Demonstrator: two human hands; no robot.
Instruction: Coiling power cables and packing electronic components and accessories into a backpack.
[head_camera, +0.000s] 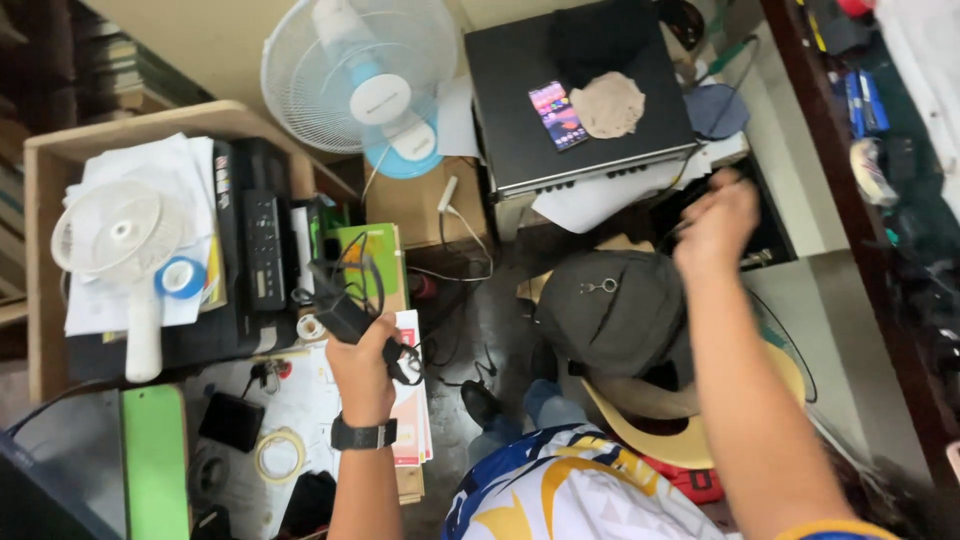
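My left hand is closed around a black power adapter with a loop of black cable trailing from it, held over a stack of papers and booklets. A black watch sits on that wrist. My right hand is raised and blurred near a black box-shaped device, fingers pinched on what looks like a thin black cable that runs down past my arm. A dark grey backpack lies between my arms.
A white and blue fan stands at the back. A small white fan lies on papers on a wooden shelf. A phone and beige cloth rest on the black device. A tape roll and straw hat lie below.
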